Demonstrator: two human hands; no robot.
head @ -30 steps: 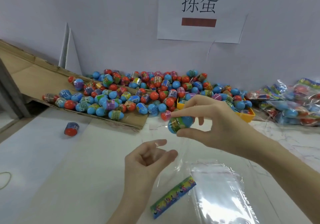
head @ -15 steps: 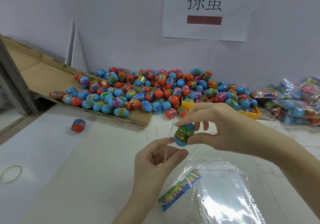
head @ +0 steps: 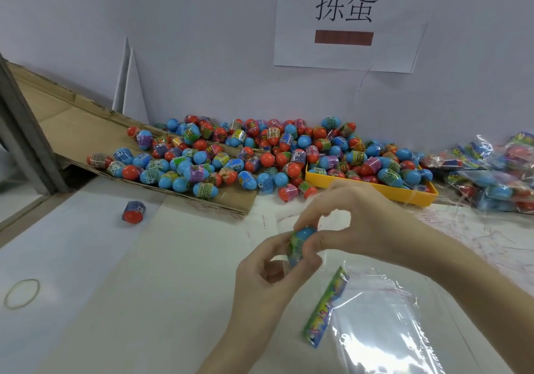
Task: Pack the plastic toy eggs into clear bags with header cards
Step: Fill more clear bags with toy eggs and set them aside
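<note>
Two hands meet over the middle of the bench in the head view, the only view given. A blue toy egg (head: pixel 300 242) with a green label band is pinched between the thumb and fingertips of the right hand (head: pixel 355 223), and it is being fed down into the mouth of a clear bag (head: pixel 375 316) whose opening is held apart by the curled fingers of the left hand (head: pixel 268 275). Both grips are narrow: the right is closed on the egg, the left on the thin film of the bag mouth, though the film itself is hard to make out between the fingers.

The egg's long axis is held close to upright, tilted slightly, with the blue rounded end pointing up and away from the camera; the lower end is hidden by the fingers. The bag trails toward the near right corner of the bench, and its colourful header card (head: pixel 326 310) lies along its left side.

For the step to be done well, the mouth should be kept wide until the egg's widest part is past the film, and release should be made only once the egg is judged fully inside.

Loose eggs (head: pixel 260 154) are heaped along the far edge, partly in a yellow tray (head: pixel 372 190), with packed bags (head: pixel 491 171) at the far right corner.
</note>
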